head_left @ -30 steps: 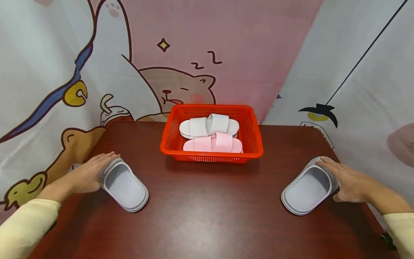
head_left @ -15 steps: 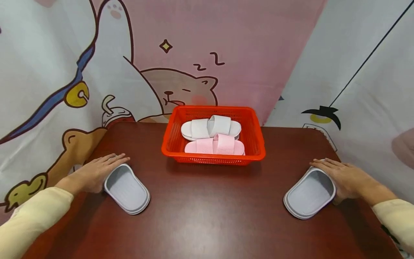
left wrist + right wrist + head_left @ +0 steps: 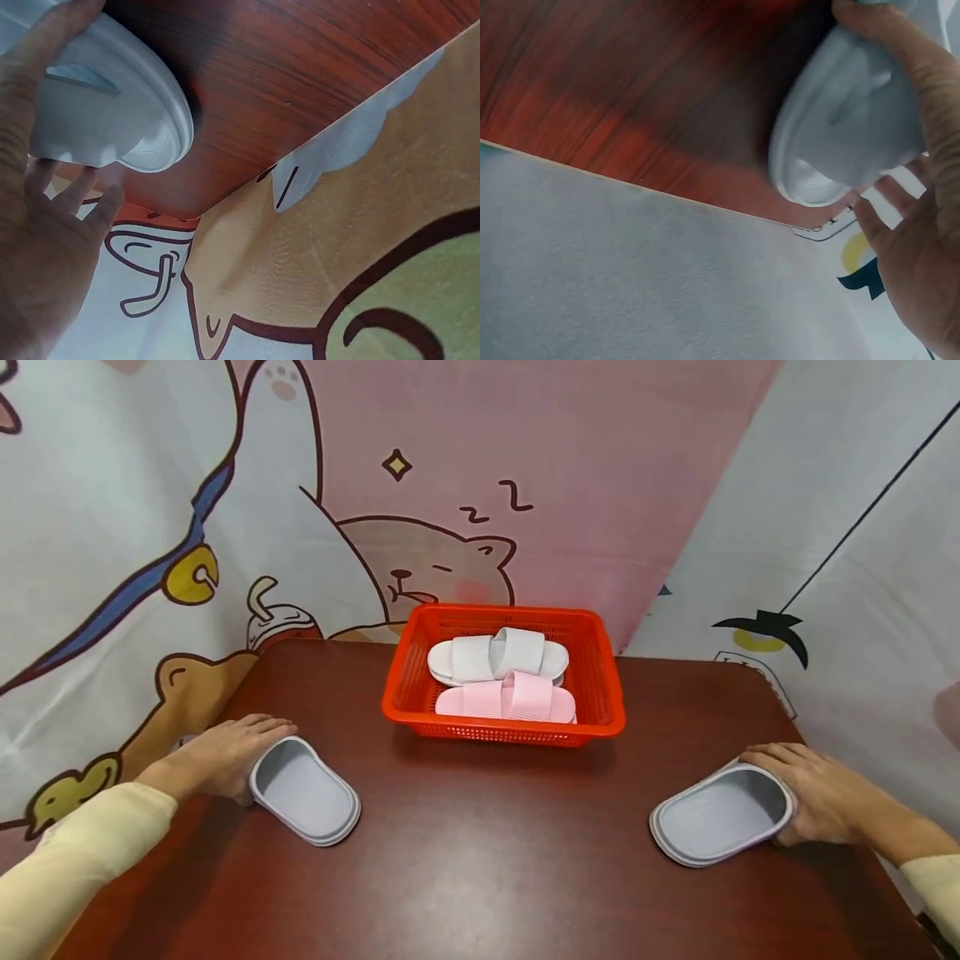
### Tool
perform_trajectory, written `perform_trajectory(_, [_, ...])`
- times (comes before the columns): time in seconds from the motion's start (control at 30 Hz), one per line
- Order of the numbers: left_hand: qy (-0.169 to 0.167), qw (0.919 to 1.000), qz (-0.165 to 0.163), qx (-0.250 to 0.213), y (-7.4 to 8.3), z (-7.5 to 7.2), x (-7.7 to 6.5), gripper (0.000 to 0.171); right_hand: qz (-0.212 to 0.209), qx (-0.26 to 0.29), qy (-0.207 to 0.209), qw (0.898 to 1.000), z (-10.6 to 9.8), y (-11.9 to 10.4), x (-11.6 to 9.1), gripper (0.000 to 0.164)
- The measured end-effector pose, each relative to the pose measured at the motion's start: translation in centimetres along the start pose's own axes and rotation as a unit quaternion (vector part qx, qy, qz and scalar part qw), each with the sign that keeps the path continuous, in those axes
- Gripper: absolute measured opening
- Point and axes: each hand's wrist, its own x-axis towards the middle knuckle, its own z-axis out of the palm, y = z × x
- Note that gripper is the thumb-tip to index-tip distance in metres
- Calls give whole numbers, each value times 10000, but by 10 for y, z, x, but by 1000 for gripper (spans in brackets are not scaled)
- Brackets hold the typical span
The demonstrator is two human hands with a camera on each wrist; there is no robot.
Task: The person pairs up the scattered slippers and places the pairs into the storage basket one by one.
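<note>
At the table's left side, my left hand (image 3: 234,755) holds a grey slipper (image 3: 309,795) across its closed toe part, with the open heel toward the middle. In the left wrist view the thumb lies on one side of that slipper (image 3: 90,124) and the fingertips touch the other. On the right, my right hand (image 3: 825,795) grips a matching grey slipper (image 3: 716,818) by the toe, its heel also pointing inward. The right wrist view has thumb and fingers on opposite sides of this slipper (image 3: 855,120). The slippers' undersides are hidden.
A red plastic basket (image 3: 502,732) stands at the back middle of the brown table (image 3: 480,868). Inside lie a white slipper (image 3: 517,653) and a pink slipper (image 3: 528,697). Cartoon-printed cloth (image 3: 600,468) hangs behind and beside the table.
The right slipper has turned in the right hand and now lies closer to sideways. Slight movement shows in the left hand and its slipper. The head view has shifted a little.
</note>
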Motion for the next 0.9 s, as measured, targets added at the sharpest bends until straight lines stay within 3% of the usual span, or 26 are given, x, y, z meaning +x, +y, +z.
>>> perform_trajectory(0.2, [121,9990,-407,-147,6,-5,2,112,349,-52,17,9994,-5,-11,0,109])
perform_trajectory(0.57, [370,9963,-636,-438,18,-4,-2,117,545,115,-6,9984,-10,-33,6,110])
perform_trajectory(0.9, [278,9951,-765,-562,20,3,-3,114,1235,454,-457,9902,3,-55,1,131])
